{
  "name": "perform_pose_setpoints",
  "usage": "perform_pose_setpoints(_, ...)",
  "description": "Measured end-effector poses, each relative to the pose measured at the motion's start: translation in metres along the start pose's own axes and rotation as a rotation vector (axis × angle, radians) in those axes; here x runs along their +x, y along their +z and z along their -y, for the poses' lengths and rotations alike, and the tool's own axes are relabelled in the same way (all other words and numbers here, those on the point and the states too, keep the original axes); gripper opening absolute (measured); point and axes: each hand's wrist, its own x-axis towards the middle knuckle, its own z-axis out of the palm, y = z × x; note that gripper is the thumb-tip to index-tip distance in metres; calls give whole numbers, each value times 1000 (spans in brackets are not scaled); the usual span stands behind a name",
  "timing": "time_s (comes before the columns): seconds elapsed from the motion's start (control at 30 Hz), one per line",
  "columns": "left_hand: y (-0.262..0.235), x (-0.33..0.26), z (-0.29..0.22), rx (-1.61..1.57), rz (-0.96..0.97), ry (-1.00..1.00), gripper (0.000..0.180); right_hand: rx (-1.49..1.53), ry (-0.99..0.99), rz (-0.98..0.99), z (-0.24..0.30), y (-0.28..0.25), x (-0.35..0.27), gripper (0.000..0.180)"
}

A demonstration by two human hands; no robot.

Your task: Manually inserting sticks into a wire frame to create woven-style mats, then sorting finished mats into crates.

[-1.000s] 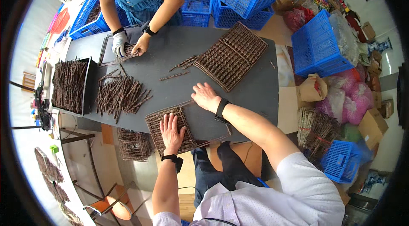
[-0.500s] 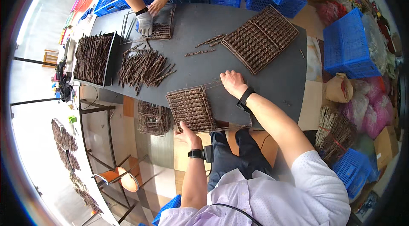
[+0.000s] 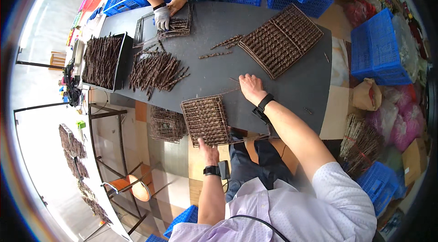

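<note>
A wire frame (image 3: 248, 139) overhangs the table's near edge, its left half filled by a woven panel (image 3: 206, 121) of twisted brown sticks. My left hand (image 3: 209, 154) grips the panel's lower edge, thumb on top. My right hand (image 3: 252, 88) is closed at the frame's upper right side, where the wire runs in under the fingers. A thin tip pokes out left of those fingers; I cannot tell what it belongs to. The frame's right half is bare wire, partly hidden by my right forearm.
On the grey table (image 3: 214, 20) lie a finished woven panel (image 3: 281, 41), loose twisted sticks (image 3: 157, 72) and a black tray (image 3: 122, 66) of more sticks. Across it, a co-worker's gloved hand (image 3: 161, 18) works on another frame. Stacked frames (image 3: 166, 124) stand below left; blue crates (image 3: 381, 48) stand right.
My left hand has shifted slightly right along the panel's lower edge, its fingers drawn in under it. The frame has tilted a little. My right hand stays in about the same place.
</note>
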Motion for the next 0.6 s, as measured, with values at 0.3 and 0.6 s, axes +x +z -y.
perform_pose_setpoints(0.3,51,93,-134,-180,144,696,49,224,126,46,-7,-16,-17,20)
perform_pose_setpoints(0.6,179,167,-267,628,434,948,50,123,226,-40,68,24,-57,14)
